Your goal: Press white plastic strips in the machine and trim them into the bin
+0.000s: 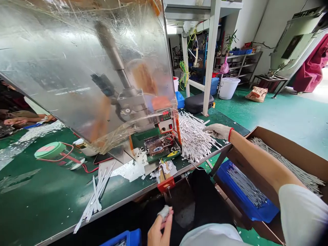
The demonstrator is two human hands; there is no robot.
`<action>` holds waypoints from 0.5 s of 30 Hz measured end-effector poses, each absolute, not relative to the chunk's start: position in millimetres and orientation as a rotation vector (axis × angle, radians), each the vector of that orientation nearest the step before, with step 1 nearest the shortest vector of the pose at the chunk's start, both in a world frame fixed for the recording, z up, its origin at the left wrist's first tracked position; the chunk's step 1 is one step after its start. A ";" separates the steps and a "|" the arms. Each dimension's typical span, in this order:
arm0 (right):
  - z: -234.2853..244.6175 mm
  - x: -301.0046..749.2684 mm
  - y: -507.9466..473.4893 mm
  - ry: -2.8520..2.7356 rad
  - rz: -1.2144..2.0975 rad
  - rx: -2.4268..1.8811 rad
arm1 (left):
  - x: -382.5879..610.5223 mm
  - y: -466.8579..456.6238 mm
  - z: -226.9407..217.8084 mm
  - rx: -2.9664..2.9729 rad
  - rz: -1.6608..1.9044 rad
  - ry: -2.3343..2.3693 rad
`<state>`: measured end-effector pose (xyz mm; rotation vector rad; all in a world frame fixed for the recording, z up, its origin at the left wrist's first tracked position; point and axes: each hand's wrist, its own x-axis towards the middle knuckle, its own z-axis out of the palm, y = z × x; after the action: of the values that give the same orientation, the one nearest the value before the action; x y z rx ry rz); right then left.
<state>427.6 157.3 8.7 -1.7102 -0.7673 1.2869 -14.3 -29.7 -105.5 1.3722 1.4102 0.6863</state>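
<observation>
Bottom centre, below the green tabletop (38, 201), the bare left hand (159, 228) curls its fingers together, one tip wrapped in grey; whether it holds anything I cannot tell. Mid-right, the white-gloved right hand (217, 131) lies nearly flat, gripping nothing, on the heap of thin white strips (191, 138), probably piled there for easy reach from the metal press behind its clear plastic shield (133, 102).

The right hand (217, 131), in a white knit glove with a red cuff (230, 133), lies palm down, its fingers stretched forward and loosely spread. Behind the fingers the bare forearm (258, 160) runs back to a white short sleeve (302, 212). The bare left hand (158, 230) is held low, fingertips drawn together above the palm. One tip seems wrapped in grey, though that is unclear.
</observation>
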 end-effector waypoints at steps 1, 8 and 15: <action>8.5 419.4 146.5 -0.725 1.326 -1.605 | 0.3 -27.6 -98.1 1.326 0.661 1.302; -11.2 314.9 55.6 -0.661 1.514 -0.983 | 81.7 7.1 -40.1 1.285 0.607 0.906; -29.7 238.9 23.2 -0.590 1.519 -0.984 | 95.0 28.2 -29.9 1.368 0.663 1.000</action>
<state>238.9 23.2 -29.7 -0.9845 -0.5897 1.5194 95.0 28.2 -29.9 1.3678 1.0004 0.6630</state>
